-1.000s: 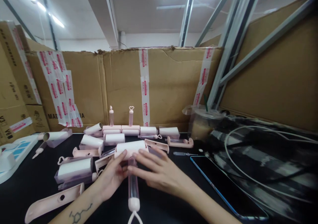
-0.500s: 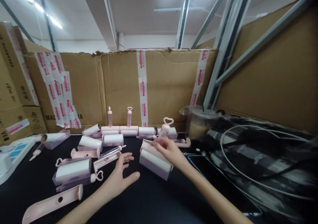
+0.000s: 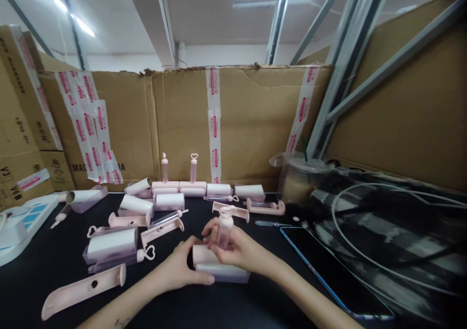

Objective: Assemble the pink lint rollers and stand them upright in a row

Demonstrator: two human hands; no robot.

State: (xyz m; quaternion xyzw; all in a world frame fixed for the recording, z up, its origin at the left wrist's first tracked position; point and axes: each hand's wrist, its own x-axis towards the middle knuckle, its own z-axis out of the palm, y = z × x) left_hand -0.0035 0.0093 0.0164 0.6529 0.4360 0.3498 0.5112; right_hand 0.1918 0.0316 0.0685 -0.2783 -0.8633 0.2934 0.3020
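Note:
A pink-and-white lint roller (image 3: 224, 273) lies on the black table in front of me. Its clear pink handle (image 3: 225, 229) stands upright from the top, ending in a heart-shaped loop. My right hand (image 3: 242, 251) has its fingers wrapped round the lower part of this handle. At the roller's left end, my left hand (image 3: 179, 266) grips the body between thumb and fingers. The fingers hide part of the pink cover. Just behind my hands lies a loose pink cover (image 3: 233, 212). Another pink cover (image 3: 84, 290) with a round hole rests at the front left.
Several white rolls in clear trays, such as one tray (image 3: 111, 246), lie to the left. Two upright lint rollers (image 3: 193, 175) stand before the cardboard wall (image 3: 182, 119). A phone (image 3: 332, 270), a drink cup (image 3: 297, 183) and a white cable (image 3: 337, 222) are at the right.
The lint roller has come nearer to me and turned more level. My left hand, free before, now grips its left end. My right hand stays at the handle.

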